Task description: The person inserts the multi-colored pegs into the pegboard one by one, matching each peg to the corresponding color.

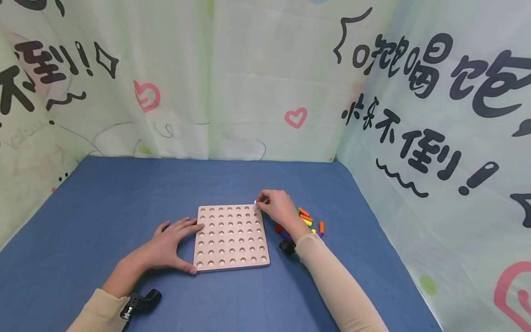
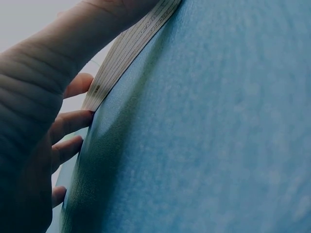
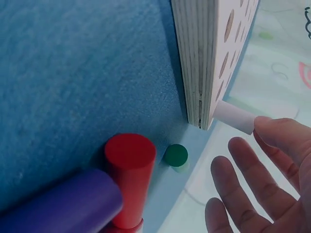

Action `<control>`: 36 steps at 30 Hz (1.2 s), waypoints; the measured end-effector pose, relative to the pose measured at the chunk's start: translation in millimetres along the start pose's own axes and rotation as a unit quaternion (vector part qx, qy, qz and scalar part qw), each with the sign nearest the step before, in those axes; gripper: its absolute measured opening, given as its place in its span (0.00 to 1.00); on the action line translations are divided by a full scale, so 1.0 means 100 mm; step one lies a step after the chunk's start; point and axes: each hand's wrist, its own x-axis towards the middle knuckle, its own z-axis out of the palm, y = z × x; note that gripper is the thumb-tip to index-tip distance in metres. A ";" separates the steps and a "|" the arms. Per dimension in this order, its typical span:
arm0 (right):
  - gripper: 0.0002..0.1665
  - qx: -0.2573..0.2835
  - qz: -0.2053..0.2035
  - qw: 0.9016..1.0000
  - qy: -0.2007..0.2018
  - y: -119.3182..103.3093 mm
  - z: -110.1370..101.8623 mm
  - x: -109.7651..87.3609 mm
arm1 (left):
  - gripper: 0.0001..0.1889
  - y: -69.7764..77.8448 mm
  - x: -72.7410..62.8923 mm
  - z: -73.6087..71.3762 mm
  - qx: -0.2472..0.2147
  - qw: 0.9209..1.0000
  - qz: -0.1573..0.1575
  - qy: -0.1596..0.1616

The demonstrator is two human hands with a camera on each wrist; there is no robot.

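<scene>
A pale wooden board (image 1: 226, 228) with rows of round holes lies flat on the blue cloth. My left hand (image 1: 169, 246) rests at its left side, fingers spread: the thumb touches the near left corner and the index fingertip lies on the left edge. In the left wrist view, fingertips (image 2: 77, 119) show beside the layered plywood edge. Thumb and index finger of my right hand (image 1: 279, 208) pinch a white peg (image 3: 235, 117) over the board's far right corner. The peg's lower end meets the holed face there, and the other right fingers are held apart from it.
To the board's right lies a loose group of coloured pegs, partly hidden by my right forearm. Among them are an orange peg (image 1: 321, 228), a purple peg (image 3: 73, 199), a red peg (image 3: 130, 167) and a green peg (image 3: 176, 155). Printed curtains (image 1: 265, 83) stand behind and beside the table.
</scene>
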 end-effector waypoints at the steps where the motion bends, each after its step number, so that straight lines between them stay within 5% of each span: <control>1: 0.04 -0.001 -0.001 1.000 -0.002 0.00 0.00 0.00 | 0.63 -0.01 0.00 0.00 0.001 1.000 0.001 0.001; 21: 0.07 -0.014 0.028 1.000 0.005 0.37 -0.10 -0.10 | 0.62 0.02 -0.03 -0.04 0.006 1.000 0.006 0.001; 36: 0.09 -0.014 0.045 0.998 -0.036 0.71 -0.26 -0.30 | 0.62 0.02 -0.04 -0.03 0.001 1.000 0.006 -0.001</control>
